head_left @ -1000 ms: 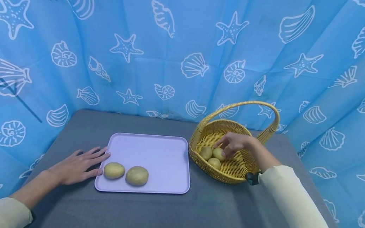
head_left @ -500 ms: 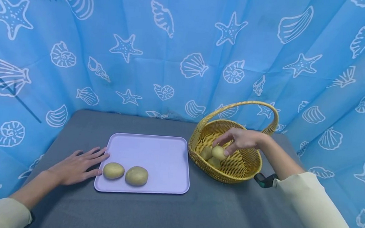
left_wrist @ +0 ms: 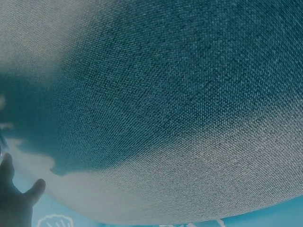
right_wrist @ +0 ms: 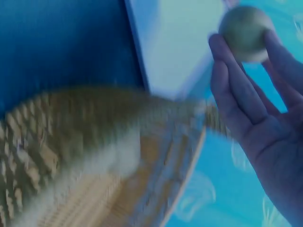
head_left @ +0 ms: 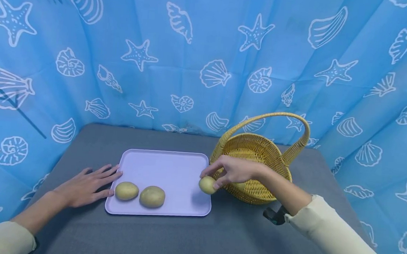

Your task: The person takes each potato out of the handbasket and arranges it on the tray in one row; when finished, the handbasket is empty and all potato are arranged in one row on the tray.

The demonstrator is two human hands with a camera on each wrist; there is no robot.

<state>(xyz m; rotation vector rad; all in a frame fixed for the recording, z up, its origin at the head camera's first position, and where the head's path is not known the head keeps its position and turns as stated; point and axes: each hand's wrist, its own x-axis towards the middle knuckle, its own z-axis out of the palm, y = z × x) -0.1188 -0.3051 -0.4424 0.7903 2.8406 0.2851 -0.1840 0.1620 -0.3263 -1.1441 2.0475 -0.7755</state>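
My right hand (head_left: 234,171) pinches a small potato (head_left: 207,185) between thumb and fingertips, over the right edge of the lilac tray (head_left: 166,167). The right wrist view, blurred, has this potato (right_wrist: 246,34) at the fingertips. Toward the tray's front left lie two larger potatoes, a yellowish one (head_left: 126,191) and a browner one (head_left: 152,196). With fingers spread, my left hand (head_left: 86,185) rests at the tray's left rim. Under my right wrist, part of another potato (head_left: 240,185) shows inside the wicker basket (head_left: 248,142); my hand and forearm hide much of its inside.
The basket stands right of the tray, its tall arched handle (head_left: 268,115) rising above it. Grey cloth (head_left: 153,239) covers the table. Behind and at both sides hangs a blue curtain (head_left: 195,36) with white shell and starfish prints.
My right hand has lifted a potato out of the basket and carried it left to the tray's right edge. My left hand and the two potatoes on the tray have stayed put.
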